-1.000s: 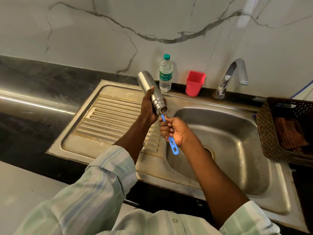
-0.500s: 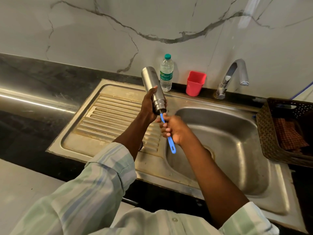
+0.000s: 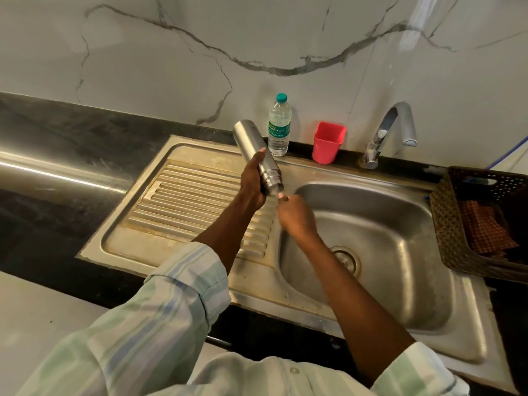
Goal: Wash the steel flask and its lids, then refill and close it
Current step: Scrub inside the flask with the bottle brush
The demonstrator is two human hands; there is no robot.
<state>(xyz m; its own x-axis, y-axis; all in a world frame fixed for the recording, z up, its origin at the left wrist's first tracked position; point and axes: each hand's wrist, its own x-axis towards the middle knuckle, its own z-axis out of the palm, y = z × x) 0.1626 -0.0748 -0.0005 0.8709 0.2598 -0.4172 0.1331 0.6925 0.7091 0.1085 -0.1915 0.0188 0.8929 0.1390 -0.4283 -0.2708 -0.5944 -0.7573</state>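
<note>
Right hand (image 3: pixel 297 215) now up against flask (image 3: pixel 257 155) mouth, fingers curled, contents hidden; left hand (image 3: pixel 253 181) gripping flask.

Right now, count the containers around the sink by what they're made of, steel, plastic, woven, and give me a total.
Steel: 1, the flask
Plastic: 2, the water bottle and pink cup
Woven: 1, the basket
Total: 4

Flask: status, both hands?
Left hand grips steel flask, mouth tilted down over sink. Right hand at its mouth, blurred. Nothing in the way.
</note>
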